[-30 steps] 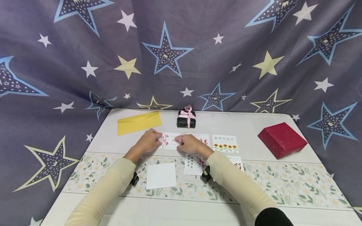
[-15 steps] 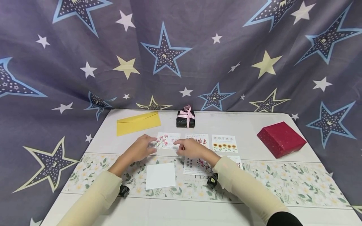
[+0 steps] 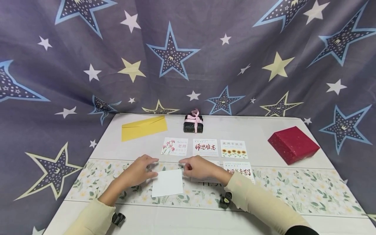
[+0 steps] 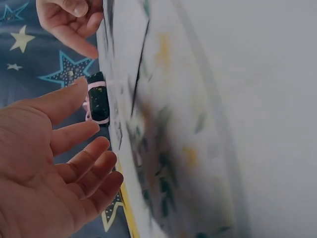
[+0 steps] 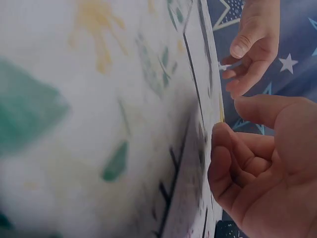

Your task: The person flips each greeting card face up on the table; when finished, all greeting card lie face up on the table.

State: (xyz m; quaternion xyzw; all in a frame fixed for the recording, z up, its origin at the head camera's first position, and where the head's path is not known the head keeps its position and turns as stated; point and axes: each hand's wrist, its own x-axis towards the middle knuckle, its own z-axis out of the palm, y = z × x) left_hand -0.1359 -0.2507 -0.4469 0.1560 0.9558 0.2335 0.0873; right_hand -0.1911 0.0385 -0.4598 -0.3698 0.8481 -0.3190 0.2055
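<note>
On the near part of the table (image 3: 264, 133), a blank white card (image 3: 167, 182) lies flat w/ both hands at its far corners. Left hand (image 3: 139, 171) is loose, fingers relaxed, at the left corner. Right hand (image 3: 198, 168) is half curled, holding nothing, just right of it.

Blank card (image 3: 167, 182) matt paper; backdrop (image 3: 88, 81) cloth; red box (image 3: 293, 145) possibly glossy.
</note>
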